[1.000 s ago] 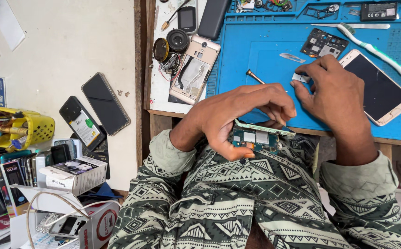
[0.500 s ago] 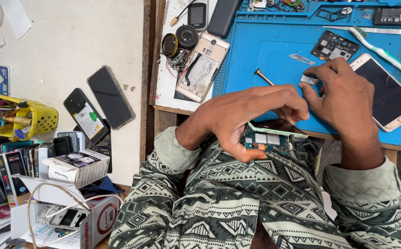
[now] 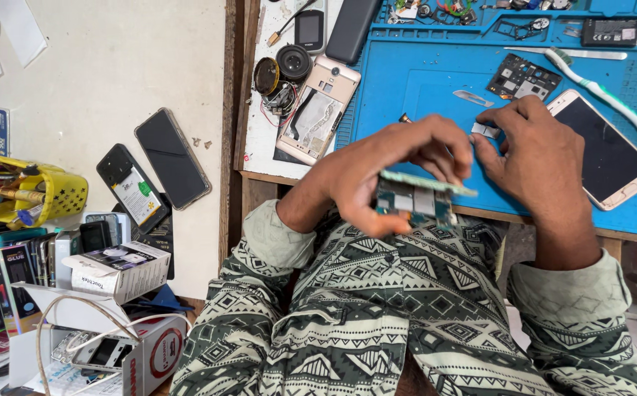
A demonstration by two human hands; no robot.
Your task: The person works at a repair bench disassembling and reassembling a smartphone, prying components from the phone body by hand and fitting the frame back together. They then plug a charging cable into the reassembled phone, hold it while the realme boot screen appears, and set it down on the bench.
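Circuit board point(image 3: 415, 199), green with metal shields, is held edge-up just off the near edge of the blue mat point(image 3: 421, 81), above the patterned lap. It is gripped in the left hand point(image 3: 388, 172), whose fingers curl over its top edge while the thumb presses from below; the grip is closed firmly on the board. A small silvery metal piece point(image 3: 485, 130) is pinched between the thumb and fingertips of the right hand point(image 3: 538, 158), resting on the mat just beside the left fingers; that hand is nearly closed, on the piece alone.

The step in hand is judged to be a part being picked off the mat while the board is kept ready beside it. For any fitting, a steady board and a fine, well-aligned pinch would be called for, as the piece is small and easily dropped.

Further out on the mat, a gold phone point(image 3: 604, 147) lies face up to the right, a second board point(image 3: 524, 77) and a toothbrush point(image 3: 601, 92) beyond it. An opened phone shell point(image 3: 317, 110) lies to the left of the mat, and two phones point(image 3: 153, 172) lie on the pale surface below.
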